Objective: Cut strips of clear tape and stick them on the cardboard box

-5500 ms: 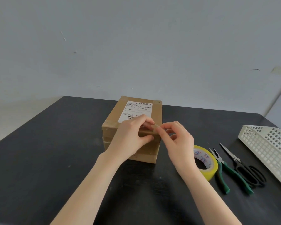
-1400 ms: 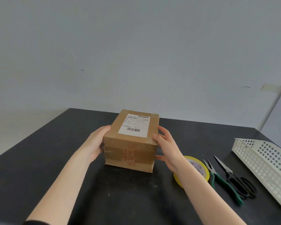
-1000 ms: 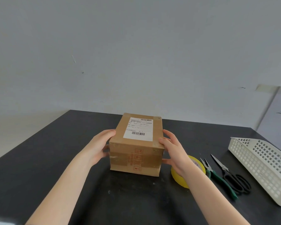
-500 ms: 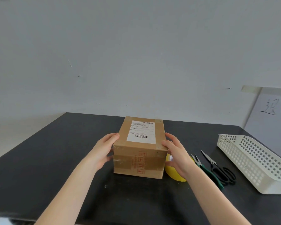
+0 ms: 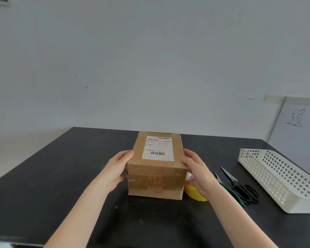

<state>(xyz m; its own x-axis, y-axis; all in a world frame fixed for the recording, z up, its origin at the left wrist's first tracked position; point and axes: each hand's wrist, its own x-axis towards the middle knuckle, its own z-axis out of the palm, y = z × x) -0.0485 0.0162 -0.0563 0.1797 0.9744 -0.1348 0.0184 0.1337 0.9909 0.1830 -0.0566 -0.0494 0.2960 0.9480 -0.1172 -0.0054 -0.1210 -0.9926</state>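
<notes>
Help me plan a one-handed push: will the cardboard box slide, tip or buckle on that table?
Likely slides, not tips: the cardboard box sits flat on a broad base on the smooth dark table. Its square, taped edges suggest stiff walls. The left hand and right hand press its sides; weight cannot be told.

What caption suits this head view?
Left hand and right hand press against the cardboard box on a black table, tape roll beside it.
</notes>
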